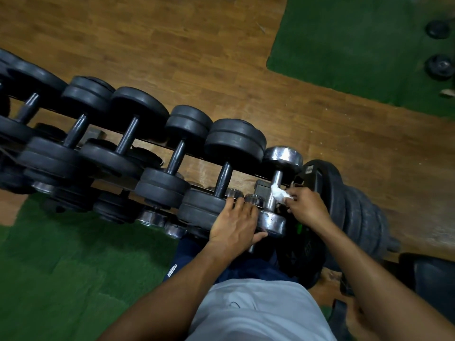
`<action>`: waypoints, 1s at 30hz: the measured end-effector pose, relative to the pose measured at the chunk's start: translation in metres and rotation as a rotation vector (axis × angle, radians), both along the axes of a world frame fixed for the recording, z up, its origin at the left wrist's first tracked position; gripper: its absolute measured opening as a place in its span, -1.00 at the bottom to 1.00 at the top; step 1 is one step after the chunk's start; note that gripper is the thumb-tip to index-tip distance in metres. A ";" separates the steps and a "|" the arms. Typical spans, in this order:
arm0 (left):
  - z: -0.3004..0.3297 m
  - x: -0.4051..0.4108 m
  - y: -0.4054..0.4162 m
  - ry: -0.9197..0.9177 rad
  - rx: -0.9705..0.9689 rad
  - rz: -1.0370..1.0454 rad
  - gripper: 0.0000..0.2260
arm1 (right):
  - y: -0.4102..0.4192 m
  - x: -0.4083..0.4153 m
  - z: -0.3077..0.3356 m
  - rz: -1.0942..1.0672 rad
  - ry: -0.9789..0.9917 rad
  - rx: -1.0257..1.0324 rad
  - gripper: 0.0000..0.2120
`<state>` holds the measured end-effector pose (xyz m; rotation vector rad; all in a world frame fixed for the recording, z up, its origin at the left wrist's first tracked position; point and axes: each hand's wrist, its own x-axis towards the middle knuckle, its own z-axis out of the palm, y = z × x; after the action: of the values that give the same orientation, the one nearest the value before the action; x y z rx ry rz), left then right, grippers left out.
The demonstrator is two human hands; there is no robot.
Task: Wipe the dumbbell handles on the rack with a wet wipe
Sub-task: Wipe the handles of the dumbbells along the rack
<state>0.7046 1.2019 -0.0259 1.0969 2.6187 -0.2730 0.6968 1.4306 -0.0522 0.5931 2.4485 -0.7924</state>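
Observation:
A chrome dumbbell (pixel 282 157) lies at the right end of the rack's top row. My right hand (pixel 306 205) pinches a white wet wipe (pixel 279 193) against its shiny handle (pixel 275 180), about halfway along. My left hand (pixel 235 223) rests with straight fingers on the near chrome head (pixel 272 223) and the neighbouring black dumbbell's near plates (pixel 202 207). Several black plate dumbbells (pixel 235 141) with dark handles fill the row to the left.
A lower rack row holds smaller chrome dumbbells (pixel 151 217). Stacked black weight plates (pixel 344 200) stand right of the rack. Green mats (pixel 357 45) lie on the wooden floor, with two loose plates (pixel 439 67) at far right. My legs are close to the rack.

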 end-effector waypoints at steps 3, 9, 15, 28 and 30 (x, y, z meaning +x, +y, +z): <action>0.000 0.001 0.000 0.004 -0.005 -0.002 -0.34 | -0.012 0.001 0.007 0.088 -0.113 0.214 -0.83; 0.001 0.001 0.000 0.004 0.000 -0.004 -0.35 | -0.020 -0.004 -0.014 0.107 -0.269 0.067 -0.86; 0.002 0.001 0.000 -0.003 0.016 0.001 -0.37 | -0.016 -0.017 -0.034 -0.142 -0.291 -0.167 -0.82; 0.005 0.000 0.002 -0.010 0.014 0.010 -0.36 | -0.032 -0.035 -0.021 -0.950 -0.156 -0.813 -0.59; 0.004 0.000 0.002 -0.014 0.008 0.012 -0.35 | -0.032 -0.042 -0.020 -0.973 -0.082 -0.807 -0.64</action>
<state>0.7044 1.2038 -0.0215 1.0819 2.6157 -0.2512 0.6549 1.3989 -0.0718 1.4143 1.4268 -1.9100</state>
